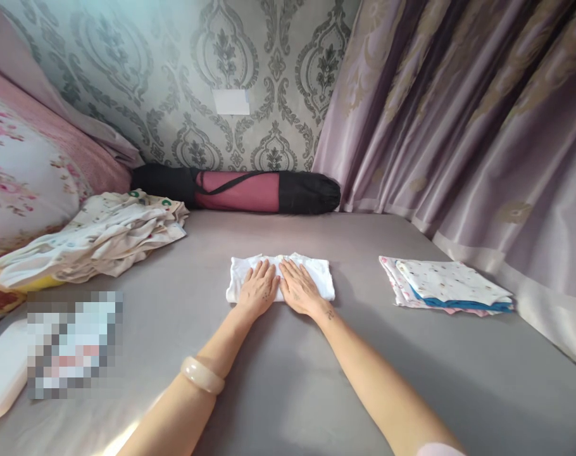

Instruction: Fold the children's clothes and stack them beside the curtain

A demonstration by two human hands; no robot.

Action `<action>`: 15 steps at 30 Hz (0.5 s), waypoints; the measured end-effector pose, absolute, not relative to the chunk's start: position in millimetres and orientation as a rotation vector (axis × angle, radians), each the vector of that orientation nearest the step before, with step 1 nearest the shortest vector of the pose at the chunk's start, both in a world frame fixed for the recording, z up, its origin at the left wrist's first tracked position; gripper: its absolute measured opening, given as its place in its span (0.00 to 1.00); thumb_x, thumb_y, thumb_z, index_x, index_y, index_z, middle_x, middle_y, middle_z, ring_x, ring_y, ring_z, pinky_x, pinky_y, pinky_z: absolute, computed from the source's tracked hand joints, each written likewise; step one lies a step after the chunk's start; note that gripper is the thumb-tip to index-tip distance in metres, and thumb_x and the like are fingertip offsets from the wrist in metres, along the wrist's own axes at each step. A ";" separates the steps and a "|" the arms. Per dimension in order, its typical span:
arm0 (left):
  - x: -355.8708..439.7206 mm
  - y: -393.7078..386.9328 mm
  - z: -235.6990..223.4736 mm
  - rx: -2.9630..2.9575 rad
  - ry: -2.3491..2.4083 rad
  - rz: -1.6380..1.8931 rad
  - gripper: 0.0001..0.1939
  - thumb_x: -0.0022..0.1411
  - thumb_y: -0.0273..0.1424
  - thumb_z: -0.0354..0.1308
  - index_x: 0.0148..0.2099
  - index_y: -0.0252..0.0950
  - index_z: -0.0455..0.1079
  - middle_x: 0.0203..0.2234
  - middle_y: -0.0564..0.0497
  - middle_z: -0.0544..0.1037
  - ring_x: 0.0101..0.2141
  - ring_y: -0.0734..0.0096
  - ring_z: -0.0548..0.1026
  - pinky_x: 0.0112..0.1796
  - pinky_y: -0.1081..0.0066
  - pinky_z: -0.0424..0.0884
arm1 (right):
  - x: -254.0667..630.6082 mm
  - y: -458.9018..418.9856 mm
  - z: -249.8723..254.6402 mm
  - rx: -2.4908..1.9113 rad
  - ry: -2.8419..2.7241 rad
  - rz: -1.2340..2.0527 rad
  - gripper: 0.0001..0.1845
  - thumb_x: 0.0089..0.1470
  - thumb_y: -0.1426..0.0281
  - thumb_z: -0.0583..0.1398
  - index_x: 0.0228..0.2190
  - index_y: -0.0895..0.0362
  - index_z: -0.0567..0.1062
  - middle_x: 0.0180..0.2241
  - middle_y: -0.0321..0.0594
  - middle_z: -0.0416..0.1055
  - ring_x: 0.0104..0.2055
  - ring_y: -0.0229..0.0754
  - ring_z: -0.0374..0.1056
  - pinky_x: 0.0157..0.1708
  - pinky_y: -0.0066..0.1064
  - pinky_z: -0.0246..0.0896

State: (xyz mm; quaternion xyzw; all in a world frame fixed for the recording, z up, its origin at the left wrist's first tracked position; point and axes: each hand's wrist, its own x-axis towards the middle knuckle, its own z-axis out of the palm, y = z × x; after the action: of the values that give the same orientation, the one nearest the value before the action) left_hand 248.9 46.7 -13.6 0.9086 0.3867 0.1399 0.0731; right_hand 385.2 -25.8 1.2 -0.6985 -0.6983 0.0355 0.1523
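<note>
A white piece of cloth [322,271], folded into a flat rectangle, lies on the grey bed surface [288,231] in front of me. My left hand [259,286] rests palm down on its left half, fingers stretched out. Beside it, my right hand [298,285] lies flat on the right half, fingers also extended. The two hands are close together, thumbs almost meeting near the middle. Palms and the cloth directly beneath them are hidden. A pale bangle [202,375] circles my left forearm.
To the right sits a stack of folded cloths [454,285]. At left lie a heap of crumpled patterned fabric [107,231], a floral pillow [22,171] and a blurred-out item [76,345]. A black and red rolled bag [238,191] lies along the wall; curtains [440,114] hang right.
</note>
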 end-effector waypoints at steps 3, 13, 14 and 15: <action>245.1 42.6 -7.5 2.758 1.195 0.533 0.24 0.71 0.37 0.39 0.62 0.32 0.62 0.62 0.37 0.62 0.64 0.53 0.57 0.61 0.51 0.53 | 388.5 -28.7 7.2 -2.023 -1.971 0.101 0.30 0.64 0.67 0.42 0.64 0.64 0.56 0.67 0.47 0.49 0.69 0.46 0.41 0.67 0.43 0.35; 232.2 48.7 -10.8 2.736 1.443 0.356 0.29 0.70 0.41 0.39 0.66 0.31 0.58 0.63 0.36 0.61 0.63 0.47 0.57 0.61 0.47 0.50 | 398.5 -33.5 0.8 -2.151 -1.904 0.139 0.30 0.65 0.63 0.42 0.64 0.60 0.55 0.67 0.46 0.46 0.69 0.49 0.40 0.66 0.49 0.34; 232.1 49.3 -11.6 2.744 1.449 0.336 0.29 0.70 0.41 0.39 0.66 0.32 0.57 0.63 0.37 0.61 0.63 0.48 0.57 0.61 0.47 0.51 | 398.5 -33.8 0.0 -2.150 -1.904 0.130 0.30 0.65 0.63 0.42 0.64 0.61 0.55 0.67 0.46 0.46 0.69 0.49 0.40 0.66 0.49 0.34; 232.0 49.7 -12.1 2.753 1.451 0.322 0.29 0.70 0.41 0.38 0.66 0.32 0.57 0.63 0.37 0.60 0.63 0.48 0.56 0.61 0.47 0.51 | 398.4 -34.0 -0.3 -2.149 -1.904 0.125 0.30 0.65 0.63 0.42 0.64 0.61 0.55 0.67 0.46 0.46 0.69 0.49 0.40 0.66 0.49 0.33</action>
State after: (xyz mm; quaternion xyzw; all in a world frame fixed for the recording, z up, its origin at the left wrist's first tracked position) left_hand 232.0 49.7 -12.1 0.8800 0.4637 0.1029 0.0065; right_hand 398.4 -34.0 -0.3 -0.7411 -0.6566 0.0430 0.1335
